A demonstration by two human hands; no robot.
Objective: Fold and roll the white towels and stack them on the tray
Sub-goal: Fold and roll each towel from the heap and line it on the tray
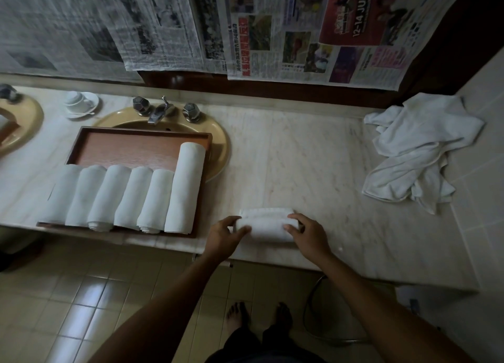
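A partly rolled white towel (266,226) lies on the marble counter near its front edge. My left hand (225,236) grips its left end with curled fingers and thumb. My right hand (308,233) grips its right end the same way. To the left, a wooden tray (136,144) rests over the sink and holds several rolled white towels (122,196) side by side. A heap of loose white towels (417,150) lies at the counter's right end.
A yellow sink (221,150) with chrome taps (161,110) sits under the tray. A white cup on a saucer (80,103) stands at the back left. Newspapers (245,27) hang on the wall behind. Tiled floor and bare feet show below.
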